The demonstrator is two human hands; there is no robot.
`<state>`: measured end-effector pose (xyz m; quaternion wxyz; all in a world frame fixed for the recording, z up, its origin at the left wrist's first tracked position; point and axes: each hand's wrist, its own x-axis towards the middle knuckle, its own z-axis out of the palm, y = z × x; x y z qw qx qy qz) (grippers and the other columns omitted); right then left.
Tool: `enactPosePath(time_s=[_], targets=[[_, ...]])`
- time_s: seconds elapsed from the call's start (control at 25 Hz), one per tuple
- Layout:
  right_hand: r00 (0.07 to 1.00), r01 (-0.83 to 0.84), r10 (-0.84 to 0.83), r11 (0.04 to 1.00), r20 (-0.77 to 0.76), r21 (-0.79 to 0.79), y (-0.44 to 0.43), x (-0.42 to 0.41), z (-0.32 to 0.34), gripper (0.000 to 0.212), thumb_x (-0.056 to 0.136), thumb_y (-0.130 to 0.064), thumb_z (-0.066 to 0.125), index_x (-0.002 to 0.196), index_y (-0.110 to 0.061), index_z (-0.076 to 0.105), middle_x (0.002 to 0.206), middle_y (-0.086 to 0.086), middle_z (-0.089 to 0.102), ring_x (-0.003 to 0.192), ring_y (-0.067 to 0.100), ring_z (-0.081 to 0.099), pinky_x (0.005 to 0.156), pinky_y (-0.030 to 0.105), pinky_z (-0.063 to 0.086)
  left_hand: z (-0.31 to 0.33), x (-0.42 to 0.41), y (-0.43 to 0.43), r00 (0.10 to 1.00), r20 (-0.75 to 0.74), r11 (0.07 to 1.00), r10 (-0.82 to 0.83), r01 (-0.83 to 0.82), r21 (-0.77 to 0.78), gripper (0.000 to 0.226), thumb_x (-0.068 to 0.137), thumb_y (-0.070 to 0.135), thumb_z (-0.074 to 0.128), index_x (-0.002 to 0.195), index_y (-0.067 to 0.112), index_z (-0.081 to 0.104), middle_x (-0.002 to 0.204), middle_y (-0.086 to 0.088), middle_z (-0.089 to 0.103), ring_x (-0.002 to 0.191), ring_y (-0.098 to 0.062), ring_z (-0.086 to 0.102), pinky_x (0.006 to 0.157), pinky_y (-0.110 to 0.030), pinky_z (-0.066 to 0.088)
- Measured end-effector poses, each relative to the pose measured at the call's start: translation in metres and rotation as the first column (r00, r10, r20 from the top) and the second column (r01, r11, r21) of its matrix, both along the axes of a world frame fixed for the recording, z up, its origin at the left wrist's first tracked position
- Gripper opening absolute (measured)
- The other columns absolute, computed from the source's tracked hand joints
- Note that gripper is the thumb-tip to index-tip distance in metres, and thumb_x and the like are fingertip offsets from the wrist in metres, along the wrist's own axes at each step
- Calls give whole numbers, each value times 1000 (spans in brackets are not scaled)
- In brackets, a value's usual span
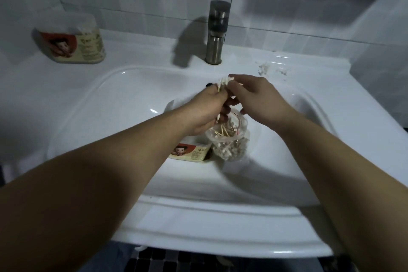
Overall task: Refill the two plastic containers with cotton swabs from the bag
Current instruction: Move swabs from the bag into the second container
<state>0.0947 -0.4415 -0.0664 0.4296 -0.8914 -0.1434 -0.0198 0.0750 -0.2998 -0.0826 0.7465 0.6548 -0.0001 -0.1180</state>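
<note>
At the far left, on the back ledge of the white ceramic sink (136, 185), one small cream plastic container with a red cartoon label (74, 41) is seen standing upright, a clear lid on it. A second container of the same kind (191, 152) is set down inside the basin, lidless, partly hidden under the left forearm. Two containers are thus counted, well apart.

Above the basin, the left hand (207, 110) is raised with its grip curled round one bundle of wooden-stemmed cotton swabs (223, 83); the white tips stick out above the fingers. The swabs in the bundle are too blurred to be counted.

Just right of the second container and touching it, one clear plastic bag (230, 142) is stood in the basin with its mouth open, many swabs heaped inside.

Behind, one grey metal faucet (216, 33) is mounted on the ledge.

The right hand (258, 97) is brought against the bundle's tips, and its grip appears to be pinching them between thumb and forefinger, though blur leaves this uncertain.

At the right rear ledge, a few white crumbs (265, 69) are scattered.
</note>
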Motion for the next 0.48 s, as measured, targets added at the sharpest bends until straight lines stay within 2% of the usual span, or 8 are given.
enactPosePath(time_s=[0.08, 0.12, 0.2, 0.28, 0.36, 0.48], targets=[[1000, -12, 11, 997, -5, -77, -1, -2, 3, 41, 89, -59, 53, 101, -28, 78, 88, -9, 76, 84, 9, 70, 86, 44, 58, 6, 2, 2, 994, -3, 985, 110, -110, -132, 23, 111, 17, 36, 99, 18, 55, 69, 3, 50, 48, -6, 44, 52, -23, 37], [999, -31, 27, 990, -27, -138, -2, -3, 5, 44, 88, -62, 57, 92, -24, 79, 81, -7, 75, 76, 11, 68, 79, 40, 57, 9, 4, 3, 988, -11, 968, 151, -150, -199, 21, 111, 18, 36, 100, 18, 54, 68, 3, 47, 46, -5, 43, 51, -23, 38], [993, -98, 76, 964, -95, -246, -2, -7, 8, 50, 87, -59, 64, 70, -11, 71, 57, -3, 59, 54, 14, 49, 58, 31, 44, 11, 9, 6, 981, -25, 927, 193, -190, -322, 18, 111, 19, 36, 100, 18, 50, 68, 4, 40, 49, -7, 36, 49, -22, 34], [984, -159, 125, 943, -131, -291, -2, -10, 9, 47, 89, -46, 70, 53, -17, 62, 46, -6, 42, 44, 8, 36, 49, 21, 32, 11, 11, 7, 975, -50, 893, 215, -217, -395, 18, 111, 17, 37, 98, 18, 49, 66, 4, 38, 51, -8, 31, 49, -22, 32], [980, -189, 158, 936, -124, -298, -1, -10, 8, 35, 90, -38, 73, 56, -29, 69, 45, -10, 51, 44, 4, 43, 51, 18, 33, 11, 11, 6, 974, -67, 879, 218, -226, -420, 18, 110, 17, 38, 97, 18, 51, 64, 4, 38, 51, -9, 32, 50, -23, 33], [983, -173, 143, 935, -119, -308, -2, -8, 8, 18, 87, -33, 75, 69, -27, 77, 61, -8, 68, 59, 0, 56, 60, 23, 42, 9, 14, 7, 961, -43, 897, 274, -271, -349, 19, 110, 19, 39, 99, 19, 54, 66, 5, 42, 57, -10, 39, 56, -25, 35]])
